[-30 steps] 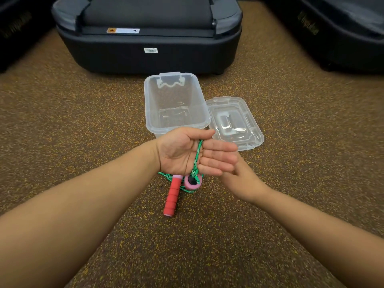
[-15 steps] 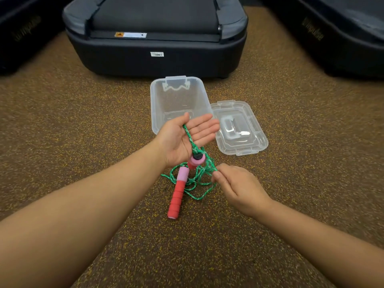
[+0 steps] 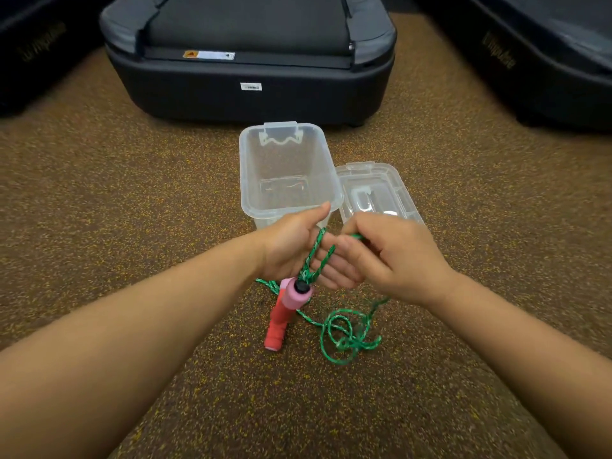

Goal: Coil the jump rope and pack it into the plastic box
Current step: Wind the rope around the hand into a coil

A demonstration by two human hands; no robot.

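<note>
A: Start at your fingers. What are they doing?

B: Your left hand [image 3: 298, 246] is held palm up with the fingers [image 3: 334, 270] stretched out side by side and the thumb raised. Two strands of the green rope [image 3: 318, 256] run across those fingers. Your right hand [image 3: 394, 260] is curled, back toward you, its fingertips pinching the rope just right of your left thumb.

A: Where is the rest of the jump rope?

B: One pink handle [image 3: 298, 294] hangs from the strands just below your left palm, black cap toward you, its long axis pointing near and slightly left. The red handle [image 3: 278, 326] lies on the floor [image 3: 132, 210] beneath it, long axis running near to far, its butt end nearest you. From your right hand the rope drops to a loose tangle [image 3: 347, 336] on the floor, near and right of the handles.

A: And the containers?

B: The plastic box [image 3: 288, 167] stands open just beyond your left hand, nothing inside it. Its lid [image 3: 374, 193] lies flat on the floor, touching the box's right side, partly hidden by your right hand.

A: Anything farther out?

B: A dark treadmill base [image 3: 248, 84] sits beyond the box, with more dark equipment at the far left and far right.
</note>
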